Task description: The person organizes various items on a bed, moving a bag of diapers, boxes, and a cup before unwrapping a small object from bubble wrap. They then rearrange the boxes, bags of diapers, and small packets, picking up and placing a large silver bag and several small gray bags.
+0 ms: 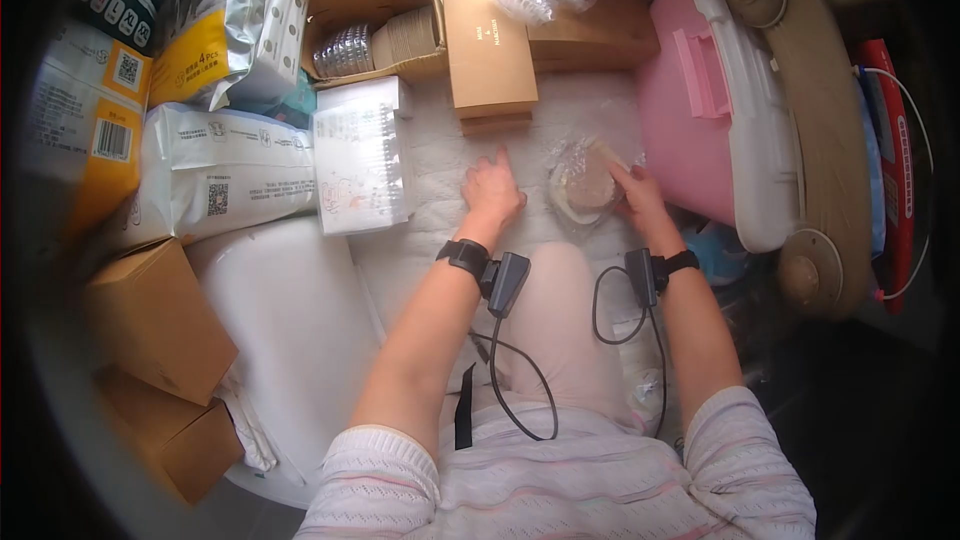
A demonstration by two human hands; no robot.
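From my station, I see the right hand pinching the edge of a clear-wrapped round item, apparently gripping there to leave its face unobstructed. The item is over the white quilted cover, between both hands, which suits easy reach; whether it touches the cover I cannot tell. The left hand holds nothing, fingers loosely spread, forefinger toward the brown box, probably propped on the cover for balance.
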